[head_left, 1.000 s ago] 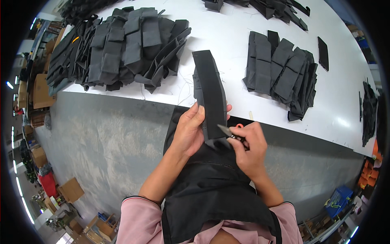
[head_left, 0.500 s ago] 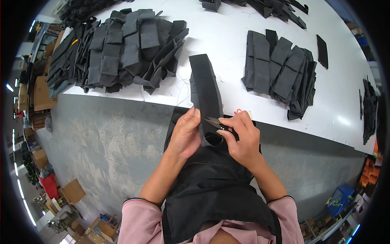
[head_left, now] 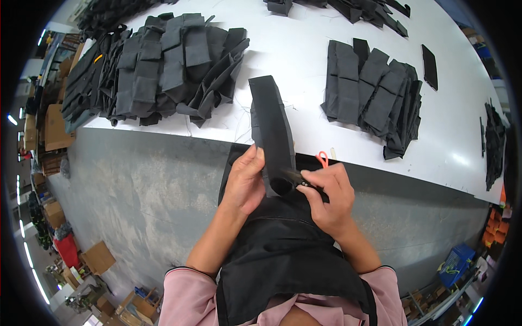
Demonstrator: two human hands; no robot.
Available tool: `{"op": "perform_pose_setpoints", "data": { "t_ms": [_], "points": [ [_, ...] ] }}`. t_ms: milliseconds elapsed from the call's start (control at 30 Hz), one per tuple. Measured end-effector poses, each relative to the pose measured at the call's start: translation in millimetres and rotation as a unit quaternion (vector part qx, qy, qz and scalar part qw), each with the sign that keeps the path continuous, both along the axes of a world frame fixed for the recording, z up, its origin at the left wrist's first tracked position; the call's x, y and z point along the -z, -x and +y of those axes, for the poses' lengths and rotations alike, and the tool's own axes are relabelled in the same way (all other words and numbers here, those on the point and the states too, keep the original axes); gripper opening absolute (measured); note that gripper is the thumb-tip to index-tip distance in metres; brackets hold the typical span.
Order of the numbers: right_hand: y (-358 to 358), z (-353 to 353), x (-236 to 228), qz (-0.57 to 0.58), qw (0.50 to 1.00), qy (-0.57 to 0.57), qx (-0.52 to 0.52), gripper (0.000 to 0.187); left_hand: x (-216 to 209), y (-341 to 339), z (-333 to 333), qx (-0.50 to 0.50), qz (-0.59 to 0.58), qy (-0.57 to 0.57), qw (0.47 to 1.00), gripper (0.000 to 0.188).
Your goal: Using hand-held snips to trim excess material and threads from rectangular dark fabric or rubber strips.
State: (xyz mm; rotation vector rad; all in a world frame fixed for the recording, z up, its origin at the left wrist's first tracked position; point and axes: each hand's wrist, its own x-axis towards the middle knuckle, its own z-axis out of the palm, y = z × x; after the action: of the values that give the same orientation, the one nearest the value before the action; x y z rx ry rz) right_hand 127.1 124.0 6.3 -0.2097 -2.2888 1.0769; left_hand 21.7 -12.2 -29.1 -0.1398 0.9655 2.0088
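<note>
A long black fabric strip [head_left: 272, 125] rests partly over the table's near edge, its lower end curled into a loop above my lap. My left hand [head_left: 243, 182] grips the strip's left edge, thumb on top. In my right hand [head_left: 333, 198] is a pair of small thread snips [head_left: 306, 185]; the blades point left onto the strip's right side beside the curl and look blurred. Whether the blades are apart is hard to see. A red-orange loop [head_left: 323, 158] sticks out above the right-hand fingers.
On the white table [head_left: 296, 49], a large pile of black fabric pieces [head_left: 163, 65] lies left and a smaller pile [head_left: 375, 89] right. Beside the latter is a dark phone [head_left: 429, 67]. More black pieces [head_left: 493, 146] sit at the far right. A black apron [head_left: 288, 255] covers my lap.
My right hand has shifted slightly right and down with the snips, drawing the blades toward the strip's right edge. The strip has moved a little left and down with my left hand.
</note>
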Motion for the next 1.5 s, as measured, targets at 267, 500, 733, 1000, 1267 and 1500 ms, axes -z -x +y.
{"op": "perform_pose_setpoints", "data": {
  "t_ms": [267,500,733,1000,1267,1500],
  "points": [
    [-17,7,5,-0.041,0.996,-0.01,0.074,0.024,-7,4,0,-0.004,0.007,0.043,0.999,0.038],
    [-8,7,9,-0.045,0.996,-0.057,0.048,0.028,-7,3,0,0.001,0.007,0.083,0.997,0.037],
    [-8,6,13,-0.047,0.996,-0.068,0.038,0.029,-9,8,-1,-0.001,-0.018,0.051,0.999,0.033],
    [-3,8,17,-0.036,0.996,-0.059,0.053,0.027,-9,3,1,-0.02,-0.062,0.069,0.995,0.031],
    [-8,8,8,-0.106,0.992,0.047,0.049,0.024,-9,2,-2,-0.014,-0.019,0.097,0.995,0.031],
    [-11,2,9,-0.068,0.996,-0.022,0.045,0.025,-12,0,1,-0.022,-0.016,0.095,0.995,0.033]
  ]
}}
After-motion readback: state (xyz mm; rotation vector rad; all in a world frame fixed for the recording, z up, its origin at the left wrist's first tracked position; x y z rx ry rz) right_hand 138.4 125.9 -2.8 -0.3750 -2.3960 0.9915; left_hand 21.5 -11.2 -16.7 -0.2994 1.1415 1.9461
